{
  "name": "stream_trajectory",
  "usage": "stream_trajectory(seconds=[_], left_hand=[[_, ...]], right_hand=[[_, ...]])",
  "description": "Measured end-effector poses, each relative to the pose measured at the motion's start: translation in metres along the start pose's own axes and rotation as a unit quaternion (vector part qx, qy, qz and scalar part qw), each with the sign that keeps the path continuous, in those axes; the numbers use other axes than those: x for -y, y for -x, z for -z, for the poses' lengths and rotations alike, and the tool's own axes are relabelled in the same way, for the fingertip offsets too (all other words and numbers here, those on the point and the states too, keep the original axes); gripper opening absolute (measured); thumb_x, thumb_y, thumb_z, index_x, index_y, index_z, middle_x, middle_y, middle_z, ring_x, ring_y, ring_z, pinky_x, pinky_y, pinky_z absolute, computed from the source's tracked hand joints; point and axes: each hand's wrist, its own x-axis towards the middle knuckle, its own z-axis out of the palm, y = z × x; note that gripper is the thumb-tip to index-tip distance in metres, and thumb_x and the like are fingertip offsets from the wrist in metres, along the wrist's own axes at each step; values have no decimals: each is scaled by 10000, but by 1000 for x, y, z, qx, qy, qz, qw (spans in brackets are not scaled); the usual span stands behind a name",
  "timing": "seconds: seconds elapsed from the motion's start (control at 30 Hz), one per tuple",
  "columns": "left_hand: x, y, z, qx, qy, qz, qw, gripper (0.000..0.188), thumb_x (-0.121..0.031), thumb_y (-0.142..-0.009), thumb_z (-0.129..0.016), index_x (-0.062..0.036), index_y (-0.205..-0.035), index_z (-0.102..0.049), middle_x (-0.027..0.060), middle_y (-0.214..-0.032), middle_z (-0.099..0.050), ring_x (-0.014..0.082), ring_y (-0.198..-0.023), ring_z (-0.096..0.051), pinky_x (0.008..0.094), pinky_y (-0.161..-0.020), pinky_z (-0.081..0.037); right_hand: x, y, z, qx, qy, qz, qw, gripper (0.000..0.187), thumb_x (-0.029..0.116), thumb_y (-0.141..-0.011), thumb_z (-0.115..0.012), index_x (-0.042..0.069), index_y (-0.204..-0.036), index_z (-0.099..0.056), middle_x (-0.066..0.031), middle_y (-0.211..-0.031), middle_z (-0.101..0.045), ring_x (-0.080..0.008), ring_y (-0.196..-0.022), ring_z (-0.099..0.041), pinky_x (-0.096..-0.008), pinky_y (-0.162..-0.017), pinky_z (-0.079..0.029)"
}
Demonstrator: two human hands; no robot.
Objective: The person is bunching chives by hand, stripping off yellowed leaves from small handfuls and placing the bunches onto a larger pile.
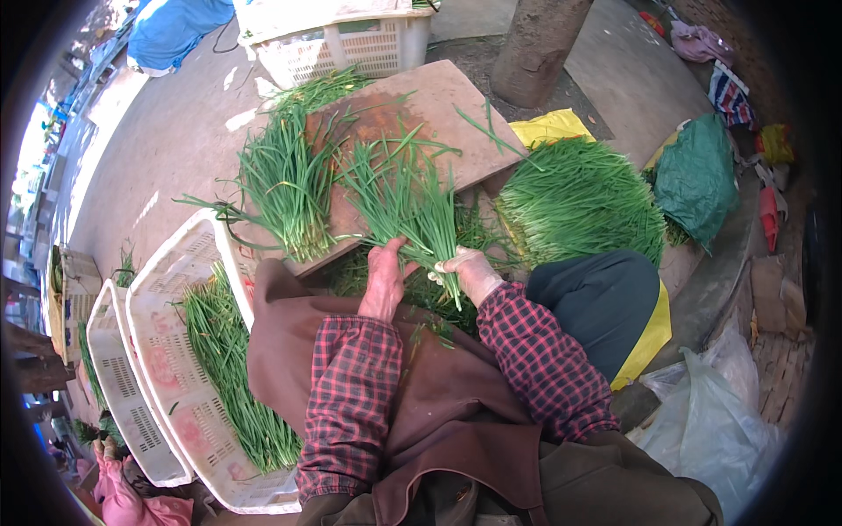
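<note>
A bunch of long green garlic chives (408,197) lies with its leaf ends over a wooden board (456,96), its pale stem ends toward my lap. My right hand (474,272), in a whitish glove, is wrapped round the lower stems, which stick out below the fingers. Bare and close beside it, my left hand (384,272) pinches at stems on the bunch's left side; its fingertips are partly hidden. To the left on the board rests a larger heap of chives (289,180). On yellow sheeting (645,342) to the right, a thick pile of chives (579,197) lies neatly aligned.
A white plastic crate (167,368) holding chives stands at my left, against another crate (114,377). Beyond the board are a white basket (377,48) and a tree trunk (539,48). A green bag (697,180) and clear plastic bags (702,421) lie at right.
</note>
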Motion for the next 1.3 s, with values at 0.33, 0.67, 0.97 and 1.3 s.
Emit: stream_trajectory(seconds=[0.33,0.67,0.97,1.3], left_hand=[[2,-12,9,-36,34,3,999,93,-125,-842,-598,-36,-870,-596,68,-828,-619,217,-725,-618,405,-671,-560],[9,-9,10,-41,-17,-6,999,137,-87,-857,-561,-30,-982,-563,59,-879,-611,200,-749,-613,397,-651,-518],[-4,21,-9,37,-120,-30,992,418,-324,-840,-749,-21,-1116,-666,46,-991,-685,148,-875,-630,312,-787,-504],[17,1,-4,31,-135,-100,985,402,-133,-860,-712,29,-1202,-576,116,-1050,-683,176,-915,-639,320,-834,-497]], right_hand=[[30,10,17,27,-79,6,997,308,-97,-817,-620,-60,-1120,-583,-160,-991,-693,-270,-798,-703,-327,-661,-577],[30,-10,-6,-62,-90,56,992,308,-48,-866,-615,-85,-1167,-564,-168,-1012,-705,-229,-769,-694,-321,-687,-559],[10,6,-59,-91,344,83,931,357,202,-866,-660,37,-1183,-642,-204,-1026,-706,-341,-949,-681,-396,-818,-512],[0,11,-42,40,259,159,952,411,232,-895,-693,-67,-1170,-630,-161,-1156,-702,-271,-1040,-664,-367,-907,-497]])
